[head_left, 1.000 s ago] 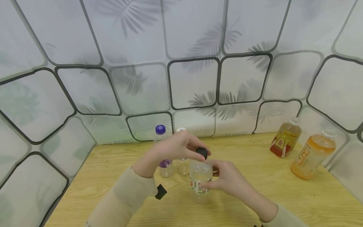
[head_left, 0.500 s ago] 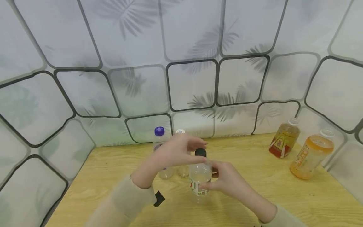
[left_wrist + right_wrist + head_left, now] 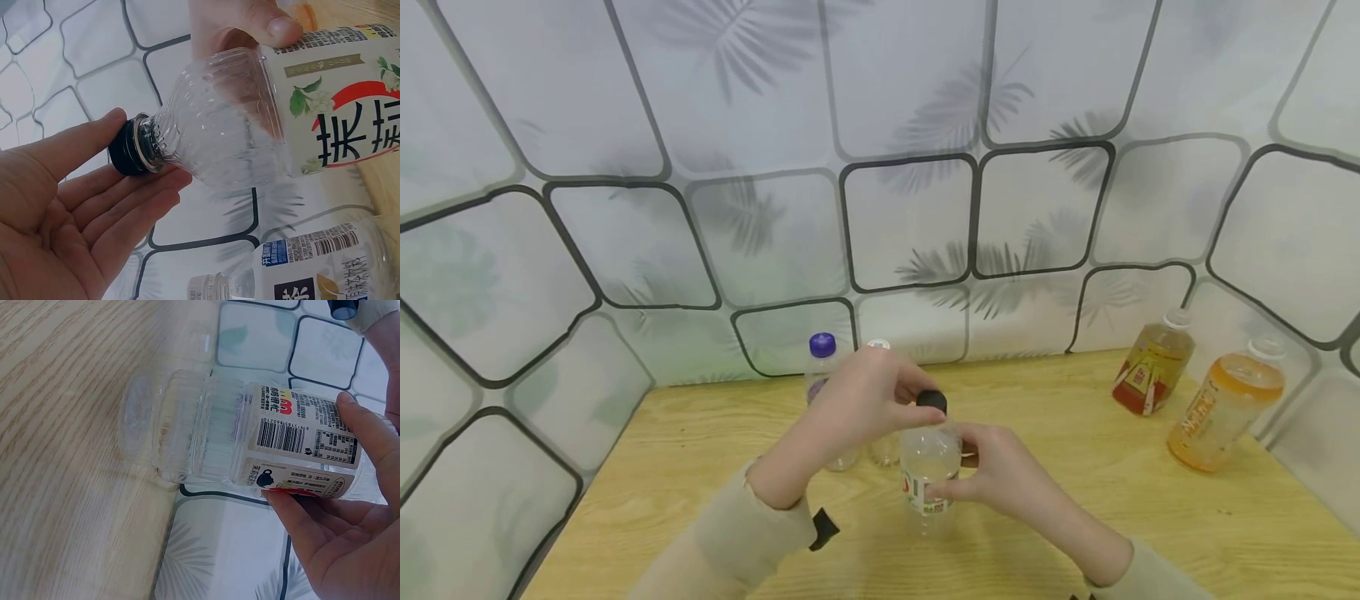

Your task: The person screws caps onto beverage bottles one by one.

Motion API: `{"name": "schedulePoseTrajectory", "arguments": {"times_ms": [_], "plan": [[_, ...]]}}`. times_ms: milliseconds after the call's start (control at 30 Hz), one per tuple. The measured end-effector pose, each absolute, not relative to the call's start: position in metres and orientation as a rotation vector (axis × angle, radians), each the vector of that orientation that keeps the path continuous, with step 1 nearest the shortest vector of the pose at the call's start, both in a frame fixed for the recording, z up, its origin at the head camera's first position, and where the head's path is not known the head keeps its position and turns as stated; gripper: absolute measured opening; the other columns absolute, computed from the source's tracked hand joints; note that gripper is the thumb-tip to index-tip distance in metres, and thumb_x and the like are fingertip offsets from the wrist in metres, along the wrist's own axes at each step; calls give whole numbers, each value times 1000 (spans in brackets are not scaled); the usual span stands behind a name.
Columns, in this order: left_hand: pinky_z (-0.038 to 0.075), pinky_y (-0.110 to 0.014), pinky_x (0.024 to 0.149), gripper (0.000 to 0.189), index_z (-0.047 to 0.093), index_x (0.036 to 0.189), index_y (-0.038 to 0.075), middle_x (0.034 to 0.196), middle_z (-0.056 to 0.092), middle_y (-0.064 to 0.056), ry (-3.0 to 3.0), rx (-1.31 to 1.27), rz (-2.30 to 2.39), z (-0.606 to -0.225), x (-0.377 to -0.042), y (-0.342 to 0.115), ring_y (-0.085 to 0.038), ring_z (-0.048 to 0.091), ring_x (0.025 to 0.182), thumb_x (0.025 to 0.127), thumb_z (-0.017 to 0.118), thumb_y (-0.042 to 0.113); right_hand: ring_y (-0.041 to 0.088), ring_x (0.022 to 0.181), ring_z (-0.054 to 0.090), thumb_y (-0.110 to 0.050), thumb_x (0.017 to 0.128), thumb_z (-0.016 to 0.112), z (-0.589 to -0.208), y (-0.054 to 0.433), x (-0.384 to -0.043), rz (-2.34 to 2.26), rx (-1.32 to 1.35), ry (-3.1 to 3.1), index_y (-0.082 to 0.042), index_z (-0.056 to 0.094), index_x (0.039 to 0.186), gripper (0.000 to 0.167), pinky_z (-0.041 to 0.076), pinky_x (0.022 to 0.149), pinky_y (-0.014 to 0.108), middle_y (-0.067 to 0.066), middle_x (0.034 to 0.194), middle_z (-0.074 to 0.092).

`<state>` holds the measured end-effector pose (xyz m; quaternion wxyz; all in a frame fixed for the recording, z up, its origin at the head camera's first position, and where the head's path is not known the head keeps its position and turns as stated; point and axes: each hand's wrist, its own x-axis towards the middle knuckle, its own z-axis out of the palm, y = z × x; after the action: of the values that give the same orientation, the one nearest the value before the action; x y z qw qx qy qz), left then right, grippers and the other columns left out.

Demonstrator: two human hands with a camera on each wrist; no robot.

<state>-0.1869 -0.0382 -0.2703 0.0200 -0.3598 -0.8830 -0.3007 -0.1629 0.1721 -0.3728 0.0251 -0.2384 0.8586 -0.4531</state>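
A clear plastic bottle [image 3: 929, 458] with a white printed label stands upright on the wooden table in front of me. My right hand [image 3: 1000, 467] grips it around the label, thumb on one side and fingers on the other, as the right wrist view shows. At its top sits a black cap [image 3: 128, 147], on the bottle's neck. My left hand [image 3: 880, 396] pinches this cap between thumb and fingers. In the left wrist view the thumb [image 3: 94, 134] lies on one side of the cap and the fingers pass on the other.
Behind my left hand stand a clear bottle with a purple cap [image 3: 823, 345] and another with a white cap [image 3: 878, 343]. To the right are a red-and-yellow labelled bottle [image 3: 1153, 367] and an orange-wrapped bottle [image 3: 1225, 412], near the patterned wall [image 3: 910, 225].
The left hand's fingers came off the cap half a second ago, and they now pinch it again. My right hand has kept its grip on the bottle.
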Motion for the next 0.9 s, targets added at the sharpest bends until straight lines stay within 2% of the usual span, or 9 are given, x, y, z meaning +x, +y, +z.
{"name": "schedulePoseTrajectory", "arguments": {"times_ms": [267,400,567,800,900], "plan": [[60,-20,75,15,84,106,15,100,83,1,-2736,-1139,-967,-272,-187,-40,-8,76,85,92,85,21,23,105,77,-24,81,95,-373,172,-163,-1408,-739,2655,-1,71,127,56,66,87,32,11,116,78],[65,-29,87,30,81,119,12,111,83,-2,-2752,-1048,-1017,-276,-185,-43,-16,79,101,91,86,23,22,104,78,-25,81,95,-374,172,-164,-1398,-736,2665,-2,71,126,56,65,87,31,10,115,79],[64,-39,97,47,75,132,12,123,80,-2,-2786,-954,-1028,-281,-184,-49,-23,77,113,90,88,29,22,104,77,-25,80,95,-374,172,-163,-1386,-716,2672,-1,72,126,56,65,87,29,10,115,79],[62,-43,101,53,72,135,11,130,77,-5,-2856,-904,-1048,-290,-181,-58,-26,75,121,89,88,32,23,105,77,-25,81,94,-374,172,-164,-1376,-725,2678,-3,71,130,58,65,88,31,12,119,78],[62,-44,101,53,73,133,9,128,78,-7,-2881,-886,-1044,-296,-180,-61,-27,75,119,88,88,34,20,103,77,-26,81,95,-375,172,-164,-1371,-745,2690,-3,71,129,58,64,87,27,11,119,78]]}}
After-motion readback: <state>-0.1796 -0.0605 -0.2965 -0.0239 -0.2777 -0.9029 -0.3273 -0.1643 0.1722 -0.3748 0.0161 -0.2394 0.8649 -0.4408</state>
